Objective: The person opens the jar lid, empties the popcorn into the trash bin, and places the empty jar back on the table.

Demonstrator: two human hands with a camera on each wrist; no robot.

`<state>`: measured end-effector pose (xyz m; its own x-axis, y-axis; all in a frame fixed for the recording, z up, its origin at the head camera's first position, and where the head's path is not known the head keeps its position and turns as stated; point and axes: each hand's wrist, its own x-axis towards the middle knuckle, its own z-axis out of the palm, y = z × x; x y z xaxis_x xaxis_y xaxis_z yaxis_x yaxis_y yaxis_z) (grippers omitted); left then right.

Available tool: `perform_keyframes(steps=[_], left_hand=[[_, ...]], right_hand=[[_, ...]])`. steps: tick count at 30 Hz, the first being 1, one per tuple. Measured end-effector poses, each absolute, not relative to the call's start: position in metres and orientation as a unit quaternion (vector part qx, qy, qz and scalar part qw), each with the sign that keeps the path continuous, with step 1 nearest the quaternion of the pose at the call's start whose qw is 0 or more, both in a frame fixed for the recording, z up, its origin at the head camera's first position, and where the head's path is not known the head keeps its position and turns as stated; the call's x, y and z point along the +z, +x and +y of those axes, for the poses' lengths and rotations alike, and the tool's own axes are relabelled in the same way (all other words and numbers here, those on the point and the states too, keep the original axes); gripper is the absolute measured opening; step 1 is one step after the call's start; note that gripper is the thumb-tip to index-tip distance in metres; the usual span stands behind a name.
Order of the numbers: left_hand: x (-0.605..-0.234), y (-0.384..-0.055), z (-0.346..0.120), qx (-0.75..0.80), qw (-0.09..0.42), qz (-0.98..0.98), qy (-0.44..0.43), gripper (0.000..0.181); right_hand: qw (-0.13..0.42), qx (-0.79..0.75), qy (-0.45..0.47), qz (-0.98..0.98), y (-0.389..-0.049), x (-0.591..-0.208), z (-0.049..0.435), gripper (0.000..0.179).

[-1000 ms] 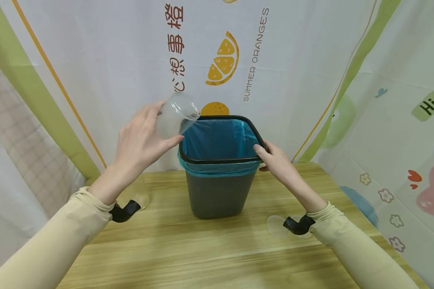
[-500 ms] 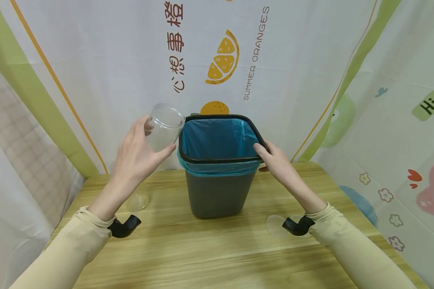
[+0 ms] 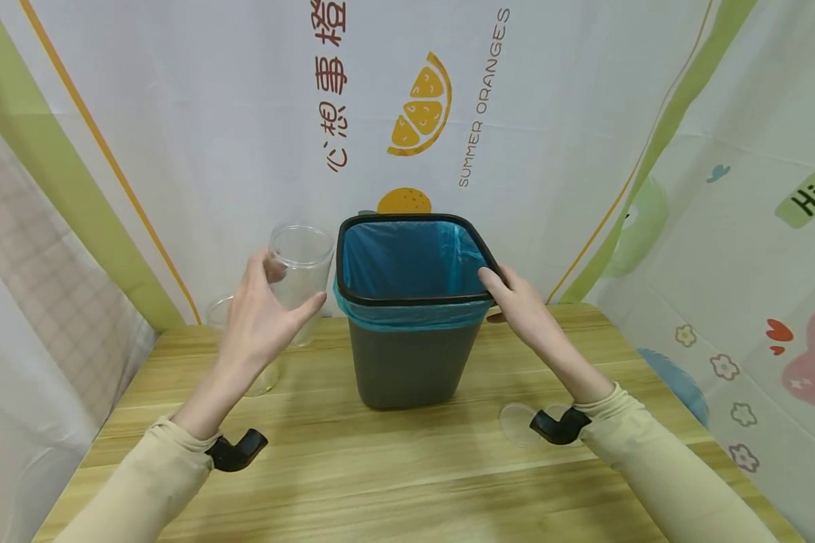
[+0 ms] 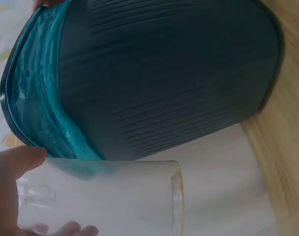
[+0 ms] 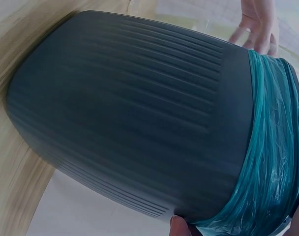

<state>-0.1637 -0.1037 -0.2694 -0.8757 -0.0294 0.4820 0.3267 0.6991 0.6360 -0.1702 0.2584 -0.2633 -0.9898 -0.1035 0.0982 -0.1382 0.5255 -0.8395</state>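
In the head view my left hand (image 3: 261, 320) holds a clear plastic jar (image 3: 303, 283) just left of the bin, thumb on the near side and fingers round the far side. The jar stands nearly upright, mouth up; its base (image 4: 177, 196) appears clear of the tabletop in the left wrist view. My right hand (image 3: 526, 309) grips the right side of the black rim (image 3: 414, 302) of a dark grey trash bin (image 3: 407, 369), thumb on top. A blue bin liner (image 3: 417, 317) is folded over that rim. The bin stands upright; its bottom inside is hidden.
Partly hidden behind my left hand, a second clear jar (image 3: 263, 383) stands on the wooden table (image 3: 380, 475). Clear round lids (image 3: 518, 424) lie near my right wrist, one half covered by the black wrist mount (image 3: 558, 426). A printed curtain (image 3: 244, 113) hangs behind the table.
My left hand has brought the jar from a tilt over the bin's left rim down and left, turning it nearly upright. My right hand stays on the rim.
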Motion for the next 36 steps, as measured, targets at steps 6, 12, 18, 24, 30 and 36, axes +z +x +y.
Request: perform_keyframes(steps=[6,12,18,24,30,36], left_hand=[[-0.282,-0.163,-0.107,-0.392,0.212,-0.893,-0.065,0.079],[-0.296,-0.16,-0.11,-0.406,0.179,-0.895,-0.047,0.085],[-0.312,-0.162,-0.109,-0.416,0.159,-0.894,-0.043,0.084],[-0.328,-0.163,-0.109,-0.427,0.157,-0.89,-0.041,0.083],[-0.343,-0.165,-0.108,-0.429,0.153,-0.889,-0.037,0.082],[-0.353,-0.167,-0.107,-0.436,0.145,-0.887,-0.038,0.082]], right_hand=[[0.016,0.485,0.071,-0.871,-0.17,-0.264,0.259,0.07],[0.018,0.488,0.071,-0.87,-0.171,-0.265,0.259,0.072],[0.027,0.489,0.065,-0.869,-0.17,-0.266,0.257,0.068],[0.037,0.482,0.059,-0.874,-0.168,-0.266,0.255,0.067],[0.045,0.472,0.056,-0.879,-0.167,-0.268,0.254,0.07],[0.051,0.469,0.051,-0.88,-0.168,-0.269,0.255,0.076]])
